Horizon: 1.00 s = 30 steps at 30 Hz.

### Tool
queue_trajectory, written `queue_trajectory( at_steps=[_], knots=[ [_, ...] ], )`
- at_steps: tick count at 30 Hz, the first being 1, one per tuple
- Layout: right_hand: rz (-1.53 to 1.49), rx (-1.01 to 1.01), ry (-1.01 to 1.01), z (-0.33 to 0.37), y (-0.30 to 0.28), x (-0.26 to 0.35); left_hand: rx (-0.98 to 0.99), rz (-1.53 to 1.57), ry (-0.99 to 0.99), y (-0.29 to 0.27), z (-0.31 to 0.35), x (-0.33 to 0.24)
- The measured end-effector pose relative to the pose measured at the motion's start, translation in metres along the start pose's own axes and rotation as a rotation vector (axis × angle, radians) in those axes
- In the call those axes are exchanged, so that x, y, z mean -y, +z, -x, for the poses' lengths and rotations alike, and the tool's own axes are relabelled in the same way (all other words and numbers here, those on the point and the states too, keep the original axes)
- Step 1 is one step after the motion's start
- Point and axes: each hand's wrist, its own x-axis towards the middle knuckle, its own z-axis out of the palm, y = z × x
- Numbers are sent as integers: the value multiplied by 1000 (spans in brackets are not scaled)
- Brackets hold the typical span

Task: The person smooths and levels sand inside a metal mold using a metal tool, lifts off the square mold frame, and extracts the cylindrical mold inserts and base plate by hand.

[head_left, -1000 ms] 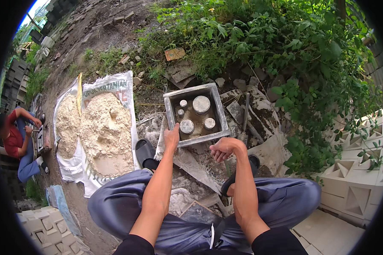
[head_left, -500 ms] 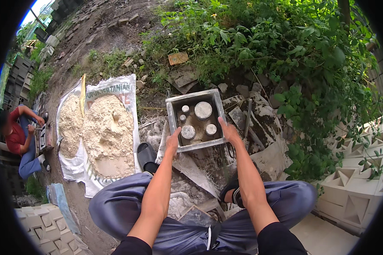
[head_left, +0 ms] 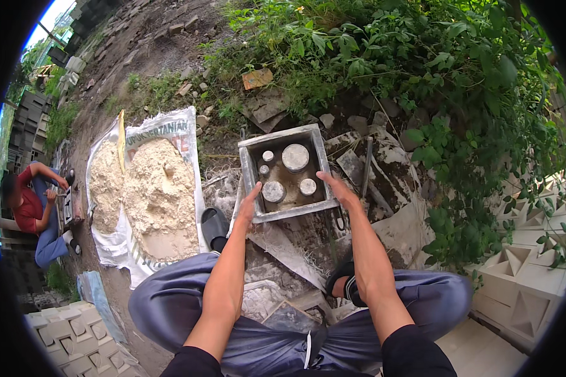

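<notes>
A square grey metal mould (head_left: 251, 162) with several round cylinders standing inside it sits on the ground in front of my knees. My left hand (head_left: 248, 205) presses flat against its near left corner, fingers straight. Against the near right side of the mould lies my right hand (head_left: 337, 188), also flat with fingers extended. Neither hand holds anything. I am squatting, with both forearms reaching forward.
White sacks spread with a pile of pale sandy mix (head_left: 158, 191) lie to the left. A black sandal (head_left: 214, 226) is beside them. A person in a red shirt (head_left: 28, 207) squats far left. Cast white blocks (head_left: 522, 283) stack at right; bushes (head_left: 434, 69) behind.
My right hand, which was curled above the mould's near edge, has opened and moved onto its right side. The left hand stays on the left corner. The view shifted slightly.
</notes>
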Motion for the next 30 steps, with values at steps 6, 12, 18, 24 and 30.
queue_trajectory(
  at_steps=[6, 12, 18, 24, 30],
  knots=[
    [-19, 148, 257, 48, 4, 51, 134, 210, -116, -10, 7, -6],
    [-145, -36, 88, 35, 7, 16, 119, 220, -30, -8, 6, 5],
    [-190, -60, 98, 41, 13, -5, 105, 190, -16, -13, 4, 8],
    [-281, -66, 45, 70, 23, -10, 103, 142, -27, -15, 14, 7],
    [-171, -50, 130, 70, 15, -1, 115, 90, -122, -18, 9, 3]
  ],
)
